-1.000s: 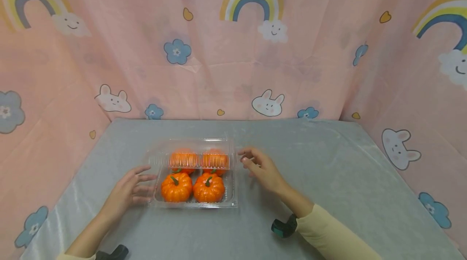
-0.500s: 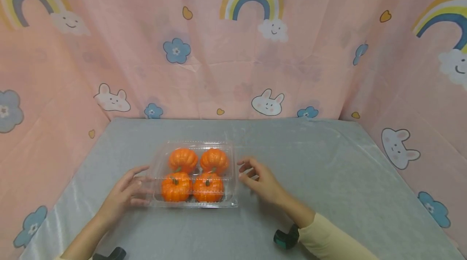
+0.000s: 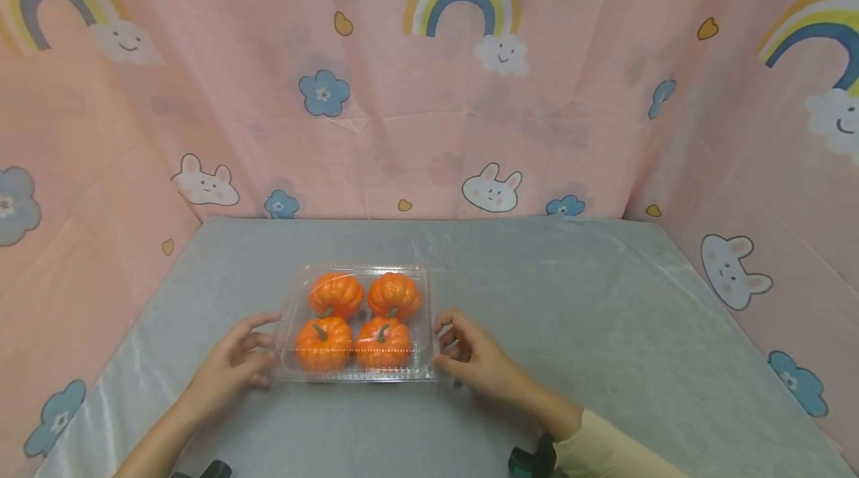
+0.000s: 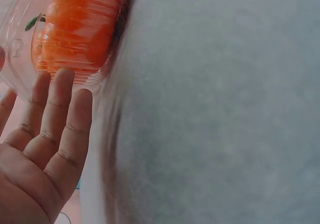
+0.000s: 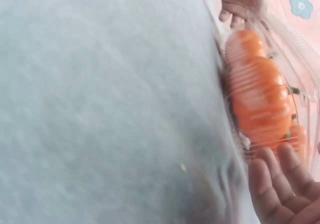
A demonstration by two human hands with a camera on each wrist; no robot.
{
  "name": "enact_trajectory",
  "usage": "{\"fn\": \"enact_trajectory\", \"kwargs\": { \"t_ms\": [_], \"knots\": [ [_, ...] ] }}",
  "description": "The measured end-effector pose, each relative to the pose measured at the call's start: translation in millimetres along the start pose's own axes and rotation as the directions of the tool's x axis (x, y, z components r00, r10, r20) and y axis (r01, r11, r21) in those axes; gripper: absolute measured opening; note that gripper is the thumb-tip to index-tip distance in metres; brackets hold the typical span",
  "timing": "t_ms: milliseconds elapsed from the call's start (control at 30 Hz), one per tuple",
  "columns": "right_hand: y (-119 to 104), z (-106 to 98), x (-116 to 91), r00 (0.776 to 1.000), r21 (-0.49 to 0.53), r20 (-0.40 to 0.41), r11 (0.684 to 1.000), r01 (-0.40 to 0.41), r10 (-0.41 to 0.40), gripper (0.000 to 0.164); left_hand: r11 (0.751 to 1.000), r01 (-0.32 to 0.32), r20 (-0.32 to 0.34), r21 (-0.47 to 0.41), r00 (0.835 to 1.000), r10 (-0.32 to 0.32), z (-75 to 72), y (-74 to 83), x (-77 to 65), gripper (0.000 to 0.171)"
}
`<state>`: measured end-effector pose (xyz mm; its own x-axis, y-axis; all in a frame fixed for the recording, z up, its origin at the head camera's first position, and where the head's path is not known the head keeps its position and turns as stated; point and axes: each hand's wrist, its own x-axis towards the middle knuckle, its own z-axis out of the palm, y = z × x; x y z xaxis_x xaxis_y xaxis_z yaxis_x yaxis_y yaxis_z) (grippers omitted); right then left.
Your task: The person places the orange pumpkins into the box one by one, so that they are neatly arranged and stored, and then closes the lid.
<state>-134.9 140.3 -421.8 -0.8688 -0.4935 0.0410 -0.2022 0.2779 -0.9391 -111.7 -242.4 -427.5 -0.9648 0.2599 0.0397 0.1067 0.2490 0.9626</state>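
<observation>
A clear plastic clamshell box (image 3: 423, 370) sits on the table left of centre, with several small orange pumpkins with green stems inside. One near pumpkin (image 3: 382, 344) shows through the lid, whose ridged front band crosses the near pair in the head view. My left hand (image 3: 231, 362) is beside the box's left side, fingers extended and fingertips right at the plastic. At the right side, my right hand (image 3: 479, 359) has its thumb and index fingertips by the box's edge, the fingers loosely bent. In the right wrist view, its fingertips (image 5: 267, 169) overlap the box's ridged wall.
Grey cloth covers the table (image 3: 570, 314). Pink curtains (image 3: 570, 127) with rainbows, rabbits and flowers hang behind and along both sides. A dark wrist device (image 3: 533, 459) shows below the right sleeve (image 3: 604, 448).
The clear lid has come down over the pumpkins, its front band moving toward the near edge. My right hand has moved nearer the front along the box's side; the left has shifted slightly.
</observation>
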Motion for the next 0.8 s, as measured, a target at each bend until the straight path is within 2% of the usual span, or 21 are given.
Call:
{"fn": "enact_trajectory", "kwargs": {
  "t_ms": [200, 433, 700, 800],
  "knots": [
    [1, 6, -5, 1.000, 0.065, 0.023, 0.998, -0.007, 0.006, 0.036, 0.999, 0.037, 0.015, 0.025, 0.999, -0.038, 1.1, -0.3, 0.2, 0.049],
    [2, 14, -6, 0.998, 0.137, 0.051, 0.990, -0.033, 0.026, 0.038, 0.999, 0.048, 0.076, -0.013, 0.996, -0.046, 1.8, 0.5, -1.1, 0.048],
    [2, 20, -6, 0.996, 0.248, 0.064, 0.965, -0.079, 0.065, 0.037, 0.998, 0.035, 0.159, -0.059, 0.987, -0.026, 1.5, -1.2, -2.4, 0.046],
    [2, 21, -6, 0.996, 0.279, 0.058, 0.956, -0.087, 0.074, 0.039, 0.996, 0.002, 0.188, -0.090, 0.982, 0.015, 2.8, -1.5, -2.4, 0.047]
  ]
}}
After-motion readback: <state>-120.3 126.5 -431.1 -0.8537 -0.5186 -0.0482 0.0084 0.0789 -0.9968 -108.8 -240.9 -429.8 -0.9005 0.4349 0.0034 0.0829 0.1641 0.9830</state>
